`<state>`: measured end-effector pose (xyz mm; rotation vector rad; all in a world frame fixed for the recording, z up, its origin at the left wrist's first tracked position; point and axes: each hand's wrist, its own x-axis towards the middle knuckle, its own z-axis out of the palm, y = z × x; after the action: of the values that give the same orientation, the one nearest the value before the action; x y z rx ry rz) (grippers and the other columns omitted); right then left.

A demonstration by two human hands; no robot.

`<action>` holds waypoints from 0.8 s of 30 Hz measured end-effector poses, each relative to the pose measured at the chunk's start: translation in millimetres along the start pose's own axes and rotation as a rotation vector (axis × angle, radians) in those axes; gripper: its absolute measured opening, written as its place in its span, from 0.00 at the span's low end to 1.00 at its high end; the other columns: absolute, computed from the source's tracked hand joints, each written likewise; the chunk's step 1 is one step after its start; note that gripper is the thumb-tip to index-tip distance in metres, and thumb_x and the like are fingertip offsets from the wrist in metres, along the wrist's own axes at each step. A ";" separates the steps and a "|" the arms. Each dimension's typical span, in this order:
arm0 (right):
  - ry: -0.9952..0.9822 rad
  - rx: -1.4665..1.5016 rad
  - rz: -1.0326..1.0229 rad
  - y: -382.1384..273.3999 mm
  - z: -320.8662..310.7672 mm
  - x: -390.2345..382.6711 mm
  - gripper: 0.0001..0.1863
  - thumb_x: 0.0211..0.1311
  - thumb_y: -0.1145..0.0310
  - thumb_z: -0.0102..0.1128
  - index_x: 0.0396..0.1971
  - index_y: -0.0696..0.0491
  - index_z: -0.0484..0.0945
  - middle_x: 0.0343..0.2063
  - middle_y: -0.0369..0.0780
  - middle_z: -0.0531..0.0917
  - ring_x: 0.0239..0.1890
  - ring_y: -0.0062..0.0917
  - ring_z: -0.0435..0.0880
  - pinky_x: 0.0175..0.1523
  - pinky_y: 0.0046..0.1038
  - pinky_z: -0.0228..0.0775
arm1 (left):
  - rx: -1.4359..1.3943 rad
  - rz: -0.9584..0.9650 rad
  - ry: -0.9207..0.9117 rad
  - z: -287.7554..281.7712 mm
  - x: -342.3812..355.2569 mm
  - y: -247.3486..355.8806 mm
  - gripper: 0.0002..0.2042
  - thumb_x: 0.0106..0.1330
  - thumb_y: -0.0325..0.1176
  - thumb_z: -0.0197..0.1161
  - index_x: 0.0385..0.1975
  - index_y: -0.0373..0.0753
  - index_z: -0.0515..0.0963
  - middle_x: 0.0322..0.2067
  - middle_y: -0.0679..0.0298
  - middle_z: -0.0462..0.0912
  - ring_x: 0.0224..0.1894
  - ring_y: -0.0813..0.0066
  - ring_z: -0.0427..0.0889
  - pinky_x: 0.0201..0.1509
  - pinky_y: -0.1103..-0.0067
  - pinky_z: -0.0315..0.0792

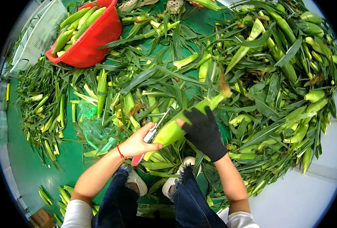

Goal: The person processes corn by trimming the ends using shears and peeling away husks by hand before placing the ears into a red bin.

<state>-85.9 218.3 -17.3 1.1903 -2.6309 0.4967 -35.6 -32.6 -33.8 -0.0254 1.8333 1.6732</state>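
My left hand (140, 142), bare with a red string on its wrist, is closed around pruning shears (151, 133) with a grey and red handle. The metal blade points up and away, along the left side of an ear of corn (171, 132). That ear is in green husk and lies tilted, its brown silk tip toward the far right. My right hand (203, 131), in a black glove with a bare fingertip showing, grips the ear around its middle. The left thumb lies by the ear's lower end. Whether the blades touch the husk I cannot tell.
A large heap of unhusked corn and leaves (278, 87) fills the right. At far left stands a red tub (104, 38) of trimmed ears beside a white crate (39, 36). Stripped leaves and a green plastic bag (94, 127) litter the green floor (28, 140). Trimmed ears (64, 195) lie near left.
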 end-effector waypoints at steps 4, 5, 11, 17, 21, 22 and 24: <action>-0.086 0.117 0.501 -1.8 9.8 -59.1 0.19 0.47 0.70 0.64 0.43 0.49 0.76 0.40 0.40 0.79 0.45 0.35 0.77 0.50 0.36 0.69 | -0.629 -0.134 -0.022 6.5 -10.4 -15.4 0.26 0.56 0.23 0.64 0.54 0.35 0.63 0.43 0.62 0.75 0.43 0.75 0.76 0.46 0.78 0.73; -0.342 0.198 0.633 -8.9 15.7 -77.9 0.18 0.49 0.69 0.63 0.43 0.51 0.77 0.38 0.42 0.80 0.44 0.34 0.78 0.48 0.35 0.70 | -0.678 -0.126 -0.012 4.7 -15.2 -14.0 0.26 0.56 0.22 0.64 0.55 0.35 0.63 0.44 0.62 0.75 0.43 0.74 0.77 0.47 0.77 0.73; 0.432 1.611 0.997 -42.9 46.7 -41.7 0.26 0.57 0.63 0.62 0.54 0.56 0.68 0.48 0.43 0.76 0.50 0.28 0.75 0.55 0.29 0.64 | -0.395 0.036 -0.038 2.6 -14.4 3.2 0.24 0.55 0.28 0.67 0.51 0.35 0.65 0.40 0.66 0.74 0.43 0.79 0.72 0.48 0.81 0.69; 0.823 1.302 1.195 -48.1 31.9 5.6 0.27 0.55 0.70 0.62 0.55 0.53 0.64 0.44 0.38 0.73 0.46 0.27 0.73 0.55 0.33 0.65 | -0.797 -0.081 0.389 14.6 -28.6 -6.7 0.27 0.56 0.25 0.56 0.58 0.39 0.58 0.38 0.64 0.73 0.44 0.71 0.73 0.51 0.74 0.68; 1.034 1.284 1.110 -49.6 24.7 1.0 0.23 0.56 0.70 0.60 0.51 0.57 0.65 0.43 0.40 0.73 0.46 0.27 0.73 0.54 0.32 0.65 | -0.846 -0.451 -0.015 29.7 -54.0 -6.7 0.33 0.54 0.24 0.54 0.63 0.41 0.54 0.48 0.60 0.71 0.53 0.66 0.71 0.56 0.67 0.67; 1.019 1.290 1.097 -55.5 20.3 5.5 0.24 0.56 0.70 0.60 0.52 0.57 0.64 0.45 0.40 0.73 0.46 0.28 0.73 0.55 0.33 0.65 | -0.850 -0.448 -0.057 36.4 -55.3 -1.1 0.32 0.55 0.24 0.54 0.63 0.42 0.54 0.48 0.61 0.71 0.54 0.66 0.71 0.56 0.67 0.66; 0.998 1.362 1.100 -64.0 18.3 3.4 0.24 0.56 0.70 0.59 0.52 0.56 0.64 0.46 0.41 0.73 0.48 0.28 0.73 0.56 0.33 0.64 | -0.861 -0.415 -0.104 49.1 -44.6 -4.4 0.31 0.57 0.25 0.53 0.63 0.43 0.55 0.48 0.64 0.71 0.55 0.68 0.70 0.55 0.68 0.65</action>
<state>-40.7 169.4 -19.2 -0.6032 -1.5256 2.3889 23.1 -7.1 -15.8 -0.6200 0.8360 1.9592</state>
